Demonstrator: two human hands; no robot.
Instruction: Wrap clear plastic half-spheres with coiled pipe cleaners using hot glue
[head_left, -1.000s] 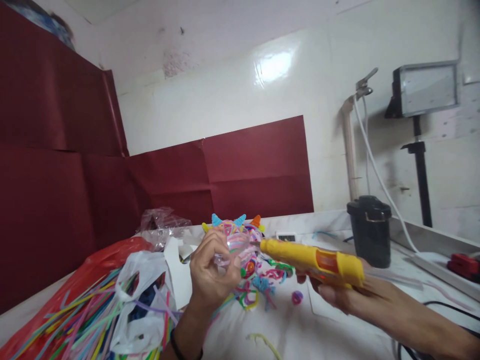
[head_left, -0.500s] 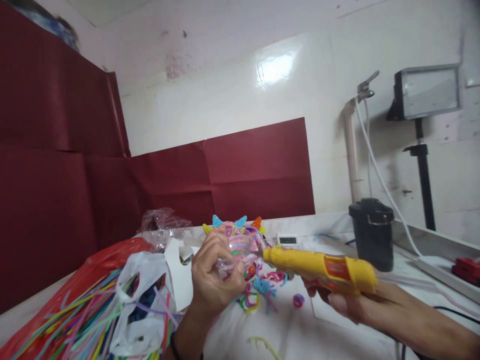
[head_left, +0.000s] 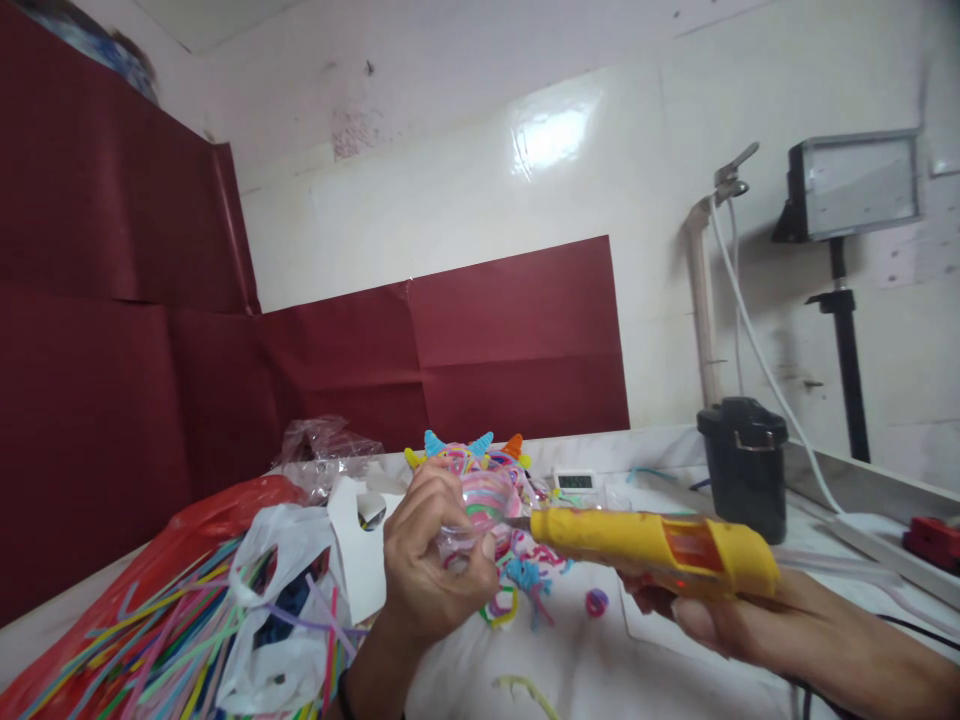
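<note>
My left hand (head_left: 435, 560) is closed around a clear plastic piece, cup-like, with pink, blue and green bands (head_left: 486, 495); its exact kind is unclear. My right hand (head_left: 720, 620) grips a yellow hot glue gun (head_left: 600, 533) from below, a small red light glowing on its side. The nozzle points left and sits at the plastic piece; whether it touches is unclear. Just behind stands a fuzzy colourful craft with blue horns (head_left: 480, 443) and an orange one. Below the nozzle lies a light-blue fuzzy bundle (head_left: 525, 572), near a purple-pink coil (head_left: 596, 602).
Many coloured pipe cleaners (head_left: 172, 630) spread over a red bag (head_left: 240, 492) at left, beside a white plastic bag (head_left: 274, 670). A small digital display (head_left: 576, 482) stands at the back. To the right are a black lidded bin (head_left: 742, 470) and a lamp stand (head_left: 847, 370).
The glue gun and my right hand have shifted slightly right and down. The plastic piece in my left hand has turned a little, showing more of its banded side.
</note>
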